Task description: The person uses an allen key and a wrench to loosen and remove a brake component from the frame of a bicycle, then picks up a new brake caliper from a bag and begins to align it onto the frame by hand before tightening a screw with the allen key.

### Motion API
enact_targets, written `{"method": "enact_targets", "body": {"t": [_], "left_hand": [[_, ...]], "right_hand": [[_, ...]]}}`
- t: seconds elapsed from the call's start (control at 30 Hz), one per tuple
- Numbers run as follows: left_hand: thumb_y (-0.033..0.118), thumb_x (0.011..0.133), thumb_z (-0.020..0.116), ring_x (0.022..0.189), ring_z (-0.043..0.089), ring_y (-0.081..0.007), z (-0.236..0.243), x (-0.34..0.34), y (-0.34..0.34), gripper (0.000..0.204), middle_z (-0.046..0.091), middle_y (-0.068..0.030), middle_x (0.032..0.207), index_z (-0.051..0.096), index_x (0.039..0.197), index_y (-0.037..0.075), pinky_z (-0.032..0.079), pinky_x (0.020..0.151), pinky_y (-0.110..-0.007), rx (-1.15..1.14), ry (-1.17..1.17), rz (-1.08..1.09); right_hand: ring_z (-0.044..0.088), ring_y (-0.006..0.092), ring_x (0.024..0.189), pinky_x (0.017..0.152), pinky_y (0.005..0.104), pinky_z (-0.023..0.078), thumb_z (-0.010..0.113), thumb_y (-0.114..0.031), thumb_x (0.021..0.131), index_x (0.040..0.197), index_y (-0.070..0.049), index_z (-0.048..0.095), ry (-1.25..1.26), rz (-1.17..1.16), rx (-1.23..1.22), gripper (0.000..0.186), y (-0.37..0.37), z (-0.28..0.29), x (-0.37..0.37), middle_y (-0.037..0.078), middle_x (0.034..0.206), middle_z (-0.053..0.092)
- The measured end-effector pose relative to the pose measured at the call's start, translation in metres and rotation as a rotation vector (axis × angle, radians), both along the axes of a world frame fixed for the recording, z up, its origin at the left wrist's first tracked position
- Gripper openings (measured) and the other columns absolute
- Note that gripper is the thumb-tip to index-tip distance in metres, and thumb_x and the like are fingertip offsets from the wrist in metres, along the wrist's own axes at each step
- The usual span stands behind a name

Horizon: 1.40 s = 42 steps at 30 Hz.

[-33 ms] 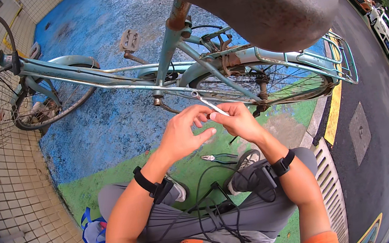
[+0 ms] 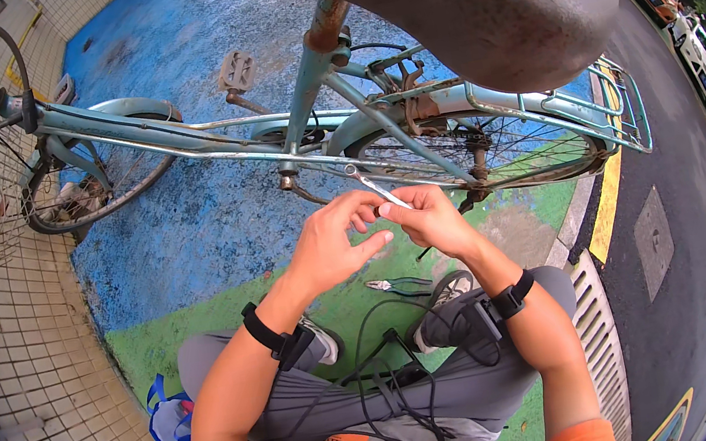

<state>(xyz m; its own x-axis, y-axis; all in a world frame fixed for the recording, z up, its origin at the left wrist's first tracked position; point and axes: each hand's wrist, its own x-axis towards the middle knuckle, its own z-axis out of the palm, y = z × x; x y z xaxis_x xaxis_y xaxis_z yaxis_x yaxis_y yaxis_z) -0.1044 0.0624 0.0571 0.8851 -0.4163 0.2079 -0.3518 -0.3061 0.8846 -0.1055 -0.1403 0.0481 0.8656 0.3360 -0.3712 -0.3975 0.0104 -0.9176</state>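
Note:
In my right hand [image 2: 436, 222] is a silver wrench [image 2: 379, 190], its ring end pointing up and away toward the bicycle. The thumb and fingers close around its lower part. A thin dark rod end [image 2: 423, 253] sticks out beneath this hand. My left hand [image 2: 331, 246] is close on the left, thumb stretched out and apart, fingers bent toward the right thumb. Between the left fingertips and the right thumb shows a small dark piece [image 2: 377, 212], too small to name. Just beyond both hands stands a rusty light-blue bicycle [image 2: 301, 106].
The brown saddle [image 2: 503, 1] overhangs the scene. Pliers [image 2: 400, 287] lie on the green ground beside my shoe [image 2: 451, 286]. Black cables [image 2: 379, 343] hang over my lap. A tiled wall [image 2: 25, 357] runs at left, a drain grate [image 2: 600, 339] at right, and a blue-and-white bag [image 2: 169, 422] sits lower left.

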Motion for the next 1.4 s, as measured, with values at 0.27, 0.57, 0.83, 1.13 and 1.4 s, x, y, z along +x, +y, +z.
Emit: {"method": "enact_targets", "body": {"t": [0.27,0.57,0.83,1.13,1.4], "left_hand": [[0.005,0.079,0.076,0.078,0.067,-0.0192,0.0,0.0,0.011,0.021,0.067,-0.0087,0.088,0.067,0.098,0.002,0.053,0.07,-0.03,0.051,-0.062,0.048],[0.007,0.078,0.076,0.075,0.067,-0.0214,0.003,0.008,0.031,0.017,0.066,-0.0096,0.086,0.066,0.09,0.002,0.053,0.069,-0.032,0.233,-0.159,0.074],[0.009,0.081,0.077,0.071,0.053,-0.0035,0.112,0.006,0.11,0.017,0.061,0.0035,0.077,0.064,0.09,0.002,0.044,0.067,-0.021,0.269,-0.009,0.263],[0.008,0.077,0.077,0.069,0.055,-0.007,0.041,-0.043,0.235,0.018,0.061,0.0012,0.074,0.064,0.088,0.004,0.045,0.064,-0.024,0.476,0.043,0.677],[0.018,0.077,0.077,0.073,0.068,-0.0256,-0.206,-0.085,0.274,0.022,0.07,-0.0092,0.079,0.069,0.093,0.006,0.053,0.068,-0.039,0.594,0.361,0.846]], "right_hand": [[0.03,0.0005,0.041,0.039,0.0215,0.018,0.064,-0.021,0.096,0.11,-0.001,0.066,0.16,0.098,0.234,0.024,0.005,-0.008,0.005,-0.009,0.059,0.046],[0.047,0.0066,0.065,0.058,0.0267,0.039,0.057,-0.031,0.099,0.102,0.001,0.07,-0.177,0.185,-0.356,0.034,0.007,-0.046,0.005,-0.001,0.07,0.058],[0.066,0.0433,0.09,0.083,0.0468,0.051,0.057,-0.023,0.088,0.095,0.001,0.072,-0.272,0.433,-0.764,0.029,-0.037,-0.083,-0.005,0.027,0.09,0.068],[0.066,0.0416,0.081,0.076,0.0487,0.051,0.054,-0.022,0.091,0.096,0.004,0.069,-0.207,0.53,-0.774,0.03,-0.001,-0.064,-0.014,0.025,0.081,0.068],[0.056,0.02,0.044,0.043,0.0335,0.046,0.053,-0.021,0.093,0.098,0.005,0.066,0.162,0.442,-0.661,0.029,-0.015,-0.082,-0.026,0.01,0.063,0.054]]}}
